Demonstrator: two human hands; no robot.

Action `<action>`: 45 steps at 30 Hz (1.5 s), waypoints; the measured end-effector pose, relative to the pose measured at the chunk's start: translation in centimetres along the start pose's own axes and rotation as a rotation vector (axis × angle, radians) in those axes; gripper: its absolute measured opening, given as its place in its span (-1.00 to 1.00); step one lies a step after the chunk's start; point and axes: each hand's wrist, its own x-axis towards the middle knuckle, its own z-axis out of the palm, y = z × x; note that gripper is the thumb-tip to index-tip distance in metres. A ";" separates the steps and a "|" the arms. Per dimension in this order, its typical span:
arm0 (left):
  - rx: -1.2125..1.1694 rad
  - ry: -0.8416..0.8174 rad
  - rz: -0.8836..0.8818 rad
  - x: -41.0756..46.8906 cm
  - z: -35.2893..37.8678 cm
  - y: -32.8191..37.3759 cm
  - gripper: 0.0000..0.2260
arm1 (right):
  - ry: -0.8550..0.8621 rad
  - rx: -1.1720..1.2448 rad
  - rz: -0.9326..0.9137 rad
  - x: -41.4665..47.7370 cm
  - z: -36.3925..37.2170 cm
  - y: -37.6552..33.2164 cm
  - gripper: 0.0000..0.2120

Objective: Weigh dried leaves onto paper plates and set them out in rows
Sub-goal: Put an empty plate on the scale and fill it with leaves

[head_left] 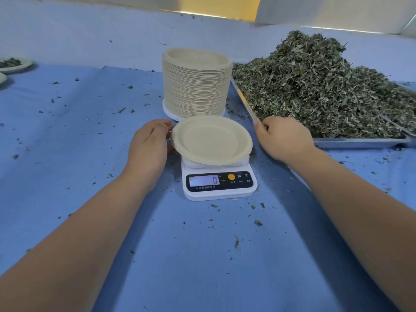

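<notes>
An empty beige paper plate sits slightly tilted on a white kitchen scale whose display reads 0. My left hand touches the plate's left rim with its fingertips, thumb under the edge. My right hand hovers right of the plate, at the near corner of a metal tray, fingers loosely curled and holding nothing visible. A large heap of dried green leaves fills that tray. Behind the scale stands a tall stack of paper plates.
A blue cloth covers the table, littered with leaf crumbs. At the far left edge, a filled plate of leaves sits beside part of another plate. A pale wall runs along the back.
</notes>
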 end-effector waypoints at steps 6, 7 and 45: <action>-0.024 0.007 0.007 0.3 -0.1 -0.4 -0.74 | -0.065 0.223 0.071 2.6 -0.9 1.2 -0.52; -0.027 0.007 0.006 0.3 -0.1 -0.5 -0.74 | -0.071 0.215 0.077 2.7 -0.9 1.2 -0.51; 0.009 -0.047 0.019 -0.1 -0.2 0.2 -0.71 | 0.245 0.663 -0.057 -3.2 -3.4 -5.0 -0.73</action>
